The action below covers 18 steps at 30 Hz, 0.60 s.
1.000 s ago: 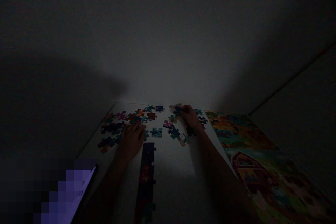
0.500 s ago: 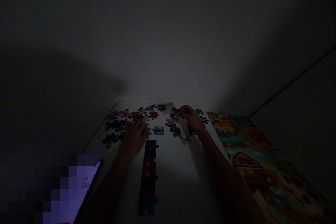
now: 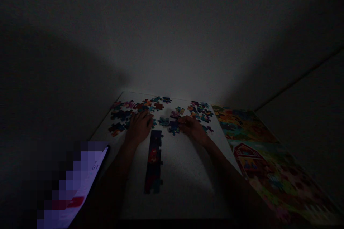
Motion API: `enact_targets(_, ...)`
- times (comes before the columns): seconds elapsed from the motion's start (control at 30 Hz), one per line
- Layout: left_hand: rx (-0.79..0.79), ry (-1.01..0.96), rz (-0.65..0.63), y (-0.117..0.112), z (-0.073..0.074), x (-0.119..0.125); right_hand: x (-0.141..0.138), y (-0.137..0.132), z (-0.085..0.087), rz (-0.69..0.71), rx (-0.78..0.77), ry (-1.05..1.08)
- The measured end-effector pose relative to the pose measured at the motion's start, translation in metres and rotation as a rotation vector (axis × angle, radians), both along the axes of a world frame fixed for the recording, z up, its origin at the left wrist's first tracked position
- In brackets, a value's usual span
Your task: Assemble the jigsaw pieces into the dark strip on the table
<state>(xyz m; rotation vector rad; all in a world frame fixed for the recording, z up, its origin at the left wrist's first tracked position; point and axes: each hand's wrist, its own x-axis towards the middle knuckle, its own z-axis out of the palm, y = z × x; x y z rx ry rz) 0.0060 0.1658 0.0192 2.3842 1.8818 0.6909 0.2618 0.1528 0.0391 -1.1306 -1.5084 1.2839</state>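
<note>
A joined column of dark puzzle pieces (image 3: 153,161) with a red figure lies on the white table. Beyond its top end, my right hand (image 3: 194,128) pinches a dark blue puzzle piece (image 3: 173,127) at its right side, low over the table. My left hand (image 3: 139,128) lies with its fingers loosely spread beside a pile of loose pieces (image 3: 120,115); what is under the fingers is hidden. Between the hands sits a teal piece (image 3: 163,121). A purple piece (image 3: 175,114) lies just past the held one. The scene is very dark.
More loose pieces (image 3: 205,112) are scattered at the back right. Colourful farm and animal pictures (image 3: 258,166) cover the right side. A lit phone screen (image 3: 88,175), partly pixelated, stands at the lower left. A pale wall (image 3: 172,43) rises behind the table.
My right hand has come nearer with the dark blue piece, towards the column's top. Loose pieces that lay near it are no longer there. My left hand stays put; the view has shifted slightly.
</note>
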Motion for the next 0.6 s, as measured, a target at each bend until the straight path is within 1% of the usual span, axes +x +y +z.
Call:
enact_targets(0.13,-0.019,-0.015,0.0,0.0,0.002,0.001,-0.003,-0.012,-0.01,0.002,-0.043,0.048)
enact_targets(0.23,-0.039,-0.022,0.005,0.0,0.002,0.001,-0.004,-0.016,-0.014,0.044,-0.038,0.045)
enact_targets(0.37,-0.052,-0.034,0.002,0.0,0.003,0.001,-0.003,-0.014,-0.017,0.091,-0.043,0.054)
enact_targets(0.5,-0.053,-0.044,-0.005,0.0,0.002,0.001,-0.001,-0.013,-0.017,0.078,-0.04,0.031)
enact_targets(0.6,-0.042,-0.042,-0.014,0.002,0.001,-0.001,-0.001,-0.015,-0.015,0.08,-0.033,0.013)
